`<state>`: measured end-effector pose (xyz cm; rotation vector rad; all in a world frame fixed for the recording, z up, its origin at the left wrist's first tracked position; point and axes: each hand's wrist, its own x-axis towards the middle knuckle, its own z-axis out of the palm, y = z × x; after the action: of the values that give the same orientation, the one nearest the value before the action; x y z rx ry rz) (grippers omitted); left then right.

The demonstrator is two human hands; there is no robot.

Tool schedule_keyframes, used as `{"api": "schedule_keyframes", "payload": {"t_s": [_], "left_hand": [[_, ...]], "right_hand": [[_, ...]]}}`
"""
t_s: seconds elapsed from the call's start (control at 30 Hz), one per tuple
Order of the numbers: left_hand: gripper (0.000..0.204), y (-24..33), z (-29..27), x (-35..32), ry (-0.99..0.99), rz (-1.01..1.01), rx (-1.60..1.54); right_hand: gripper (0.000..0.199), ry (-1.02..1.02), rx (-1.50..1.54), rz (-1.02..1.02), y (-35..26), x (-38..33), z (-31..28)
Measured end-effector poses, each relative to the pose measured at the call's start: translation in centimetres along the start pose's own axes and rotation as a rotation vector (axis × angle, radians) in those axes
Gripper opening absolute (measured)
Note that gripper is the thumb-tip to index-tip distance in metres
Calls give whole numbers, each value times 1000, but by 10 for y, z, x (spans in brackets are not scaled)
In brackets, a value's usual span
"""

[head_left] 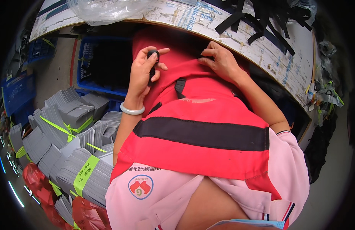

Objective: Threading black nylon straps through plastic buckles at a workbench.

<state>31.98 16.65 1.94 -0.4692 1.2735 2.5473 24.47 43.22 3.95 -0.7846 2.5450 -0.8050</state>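
Observation:
My left hand point(142, 71), with a pale bangle at its wrist, is raised over my lap. Its thumb and fingers close around a small black object with a rounded, ring-like top point(153, 55); the exact kind is unclear. My right hand point(219, 61) rests at the table's near edge, above the red apron point(196, 115). Its fingers are curled in, with a bit of something dark by the fingertips that I cannot make out. The apron, with a broad black band, covers my lap under both hands.
Black straps point(258, 23) lie heaped on the worn white table point(169, 15), beside a clear plastic bag point(104, 9). A blue crate point(82, 65) of black material stands left. Nearer are grey sheet bundles point(70, 168) tied with yellow-green strips and red bags point(89, 214).

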Motion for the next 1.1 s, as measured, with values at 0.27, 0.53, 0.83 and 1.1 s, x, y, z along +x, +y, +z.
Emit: {"api": "schedule_keyframes", "payload": {"t_s": [0.27,0.53,0.83,1.1], "left_hand": [[16,-3,22,6,123,-82,-15],[21,-8,25,8,43,-140,-205],[23,-9,43,2,111,194,175],[15,-9,37,11,194,334,548]], "right_hand": [[18,-275,622,181,-53,18,-19],[24,83,244,-331,-52,28,17],[25,-112,1061,179,-56,34,6],[21,-136,892,194,-57,30,4]]}}
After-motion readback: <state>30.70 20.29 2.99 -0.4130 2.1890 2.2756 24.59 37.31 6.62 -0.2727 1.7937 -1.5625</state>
